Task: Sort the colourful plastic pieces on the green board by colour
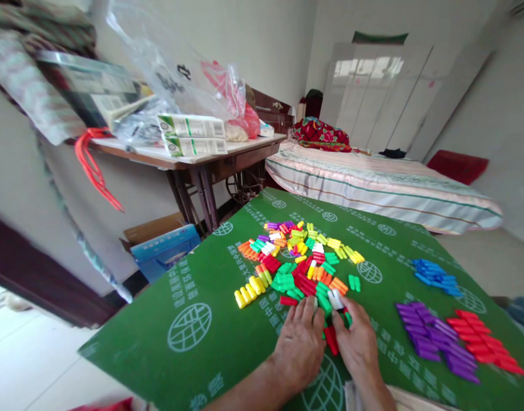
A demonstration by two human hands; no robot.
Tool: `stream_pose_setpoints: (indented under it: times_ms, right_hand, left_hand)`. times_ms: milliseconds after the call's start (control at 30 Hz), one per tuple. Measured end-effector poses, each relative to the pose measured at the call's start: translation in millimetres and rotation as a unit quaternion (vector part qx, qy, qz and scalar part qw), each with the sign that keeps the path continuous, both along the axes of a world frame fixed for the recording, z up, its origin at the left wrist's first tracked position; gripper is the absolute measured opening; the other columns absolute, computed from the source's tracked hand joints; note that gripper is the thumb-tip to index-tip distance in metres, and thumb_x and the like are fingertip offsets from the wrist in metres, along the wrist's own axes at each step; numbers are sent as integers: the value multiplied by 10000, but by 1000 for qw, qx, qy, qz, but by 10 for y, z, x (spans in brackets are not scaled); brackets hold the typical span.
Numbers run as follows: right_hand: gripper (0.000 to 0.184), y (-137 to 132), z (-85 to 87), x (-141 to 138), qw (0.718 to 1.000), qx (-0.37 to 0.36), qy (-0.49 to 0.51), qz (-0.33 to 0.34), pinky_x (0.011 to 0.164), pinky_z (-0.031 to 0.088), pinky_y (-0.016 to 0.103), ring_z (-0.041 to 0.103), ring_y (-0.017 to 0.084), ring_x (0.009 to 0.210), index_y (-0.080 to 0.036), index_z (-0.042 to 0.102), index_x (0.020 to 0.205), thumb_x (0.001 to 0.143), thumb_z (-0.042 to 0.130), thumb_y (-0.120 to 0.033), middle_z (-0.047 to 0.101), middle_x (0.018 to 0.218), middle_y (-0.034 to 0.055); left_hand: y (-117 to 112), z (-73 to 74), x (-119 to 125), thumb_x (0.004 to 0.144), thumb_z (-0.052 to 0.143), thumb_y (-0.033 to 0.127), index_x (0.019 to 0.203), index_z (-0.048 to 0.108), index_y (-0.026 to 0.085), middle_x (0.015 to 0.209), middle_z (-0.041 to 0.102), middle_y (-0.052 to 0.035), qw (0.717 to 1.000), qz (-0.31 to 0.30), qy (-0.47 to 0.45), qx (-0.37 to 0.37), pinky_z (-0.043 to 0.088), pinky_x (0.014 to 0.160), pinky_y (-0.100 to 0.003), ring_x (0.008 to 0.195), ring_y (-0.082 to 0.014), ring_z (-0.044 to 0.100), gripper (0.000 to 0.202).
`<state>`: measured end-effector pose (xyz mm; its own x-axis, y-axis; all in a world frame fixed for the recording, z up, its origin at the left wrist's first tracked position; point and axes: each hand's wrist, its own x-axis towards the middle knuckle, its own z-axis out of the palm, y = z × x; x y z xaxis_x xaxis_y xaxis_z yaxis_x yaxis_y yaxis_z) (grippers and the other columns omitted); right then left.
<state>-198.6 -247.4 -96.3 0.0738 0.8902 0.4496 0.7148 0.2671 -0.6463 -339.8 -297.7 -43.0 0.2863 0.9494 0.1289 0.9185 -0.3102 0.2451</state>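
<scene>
Many small plastic cap-like cylinders in mixed colours [283, 281] lie in a loose heap on a green board [150, 342]. At the heap's near edge my left hand [301, 338] rests with its fingers stretched forward over the pieces. Close on its right, my right hand [358, 334] has thumb and fingers apart, beside a white piece [335, 299] and a green piece [347, 318]. Between the two hands lies a red piece [331, 341]. What is under the fingertips is partly hidden.
Sorted groups of blue [435, 276], purple [433, 337] and red pieces [487, 342] lie on the board's right side. A cluttered table [245, 149] stands at back left, a blue box [165, 251] below it. Behind the board is a bed [373, 185].
</scene>
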Motion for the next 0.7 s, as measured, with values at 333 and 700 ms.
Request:
stream_pose_setpoints:
  times_ms: [333,700]
  right_hand:
    - [376,2,-2,-15,1000,5,-6,7,878,447,406,575,258,978,-150,598,1061,806,480,-399,639,1049,132]
    - [387,4,29,-19,999,-6,24,29,897,446,409,570,254,1007,-168,603,1046,796,521,-451,635,1082,123]
  left_hand:
    - [89,-30,-57,813,492,236,1260,490,126,1347,485,-150,998,28,19,43,395,1011,-481,1251,-291,424,461]
    - [20,71,-22,837,481,303,1138,585,133,1286,540,-148,994,43,13,100,430,959,-505,1168,-310,488,361]
